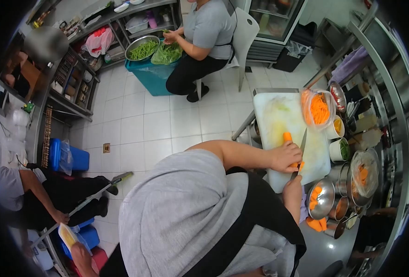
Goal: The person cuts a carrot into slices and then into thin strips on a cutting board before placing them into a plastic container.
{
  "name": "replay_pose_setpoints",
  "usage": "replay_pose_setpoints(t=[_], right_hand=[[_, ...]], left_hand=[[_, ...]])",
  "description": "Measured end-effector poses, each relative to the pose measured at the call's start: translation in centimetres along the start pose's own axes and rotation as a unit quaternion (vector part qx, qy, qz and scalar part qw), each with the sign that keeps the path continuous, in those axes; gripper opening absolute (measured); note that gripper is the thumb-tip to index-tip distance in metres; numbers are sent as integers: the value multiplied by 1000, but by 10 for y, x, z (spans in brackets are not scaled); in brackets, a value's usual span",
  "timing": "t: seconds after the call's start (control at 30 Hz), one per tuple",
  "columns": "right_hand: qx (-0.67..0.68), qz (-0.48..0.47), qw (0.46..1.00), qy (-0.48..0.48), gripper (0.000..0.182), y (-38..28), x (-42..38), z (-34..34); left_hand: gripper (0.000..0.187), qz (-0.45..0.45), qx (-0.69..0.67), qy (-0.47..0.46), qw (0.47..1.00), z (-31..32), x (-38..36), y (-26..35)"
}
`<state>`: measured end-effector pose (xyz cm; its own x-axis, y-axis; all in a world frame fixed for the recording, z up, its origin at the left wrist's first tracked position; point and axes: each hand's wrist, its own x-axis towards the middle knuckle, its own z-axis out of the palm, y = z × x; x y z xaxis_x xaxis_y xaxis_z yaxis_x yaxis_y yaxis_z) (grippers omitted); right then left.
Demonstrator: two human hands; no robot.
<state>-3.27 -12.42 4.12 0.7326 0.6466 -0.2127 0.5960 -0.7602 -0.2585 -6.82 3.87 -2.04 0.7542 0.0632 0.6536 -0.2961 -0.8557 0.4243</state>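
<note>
My left hand (286, 157) is closed around a peeled carrot (286, 136) on a white cutting board (271, 122). Nearer to me, my right hand (292, 183) grips the handle of a kitchen knife (304, 142). The blade points away across the board, beside my left fingers. Small orange pieces lie by the blade, under the fingertips. A clear bag of shredded carrot (318, 110) rests on the board's far right corner. To the right of my right hand, a steel bowl (325, 203) holds carrot chunks.
More carrot pieces (316, 225) lie below the bowl. Steel pots (339, 207), a bagged container (364, 173) and white tubs (338, 150) crowd the right side. One seated person handles green beans (143, 50) over a teal bin (151, 78); another, at left, holds a long-handled tool (89, 201).
</note>
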Motion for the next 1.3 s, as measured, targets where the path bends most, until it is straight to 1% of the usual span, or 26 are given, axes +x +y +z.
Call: replay_pose_setpoints(t=[0.2, 0.3, 0.4, 0.47, 0.5, 0.57, 0.63, 0.7, 0.77, 0.8, 0.83, 0.93, 0.97, 1.07, 1.17, 1.27, 1.3], right_hand=[[-3, 23, 1000, 4, 22, -1, -1, 2], [-6, 12, 1000, 4, 22, 5, 3, 8], [5, 13, 1000, -2, 23, -2, -3, 0], [4, 23, 1000, 0, 25, -9, -3, -3], [7, 43, 999, -1, 26, -8, -6, -3], [57, 48, 997, 0, 33, 2, 1, 3], [57, 51, 997, -5, 35, 5, -2, -4], [32, 65, 997, 10, 32, 5, -9, -13], [44, 44, 997, 41, 26, 5, -22, -28], [49, 32, 996, 66, 20, 9, -25, -31], [52, 41, 995, 73, 18, 10, -26, -34], [63, 53, 992, 96, 17, 9, -39, -40], [67, 51, 991, 108, 16, 12, -41, -41], [75, 57, 988, 119, 15, 20, -45, -34], [72, 72, 989, 109, 16, 27, -47, -28], [80, 99, 987, 95, 18, 33, -49, -25], [89, 121, 987, 65, 19, 32, -51, -30]], left_hand=[[31, 9, -5, 24, 1000, 3, -2, -1], [32, 9, -16, 24, 1000, 3, -2, -1], [31, 9, -6, 35, 999, 6, -1, -1], [31, 12, 31, 42, 999, 7, -3, -8], [30, 20, 37, 37, 998, 13, -3, -7], [27, 25, -13, 60, 998, 12, 3, -8], [23, -17, -12, -8, 1000, 7, 14, -3], [14, -57, 5, -55, 997, -2, 30, 3], [11, -91, 2, 16, 996, 11, 35, -10], [12, -125, 9, -12, 992, 10, 41, -11], [13, -159, 22, -40, 986, 5, 50, -9], [20, -212, 8, -206, 955, -9, 69, 1], [33, -229, 47, -285, 930, -9, 78, 6], [45, -207, 135, -387, 888, -8, 94, 23], [51, -203, 127, -429, 871, 3, 98, 22], [48, -205, 108, -420, 878, 26, 97, 2], [46, -219, 108, -390, 888, 26, 101, 0]])
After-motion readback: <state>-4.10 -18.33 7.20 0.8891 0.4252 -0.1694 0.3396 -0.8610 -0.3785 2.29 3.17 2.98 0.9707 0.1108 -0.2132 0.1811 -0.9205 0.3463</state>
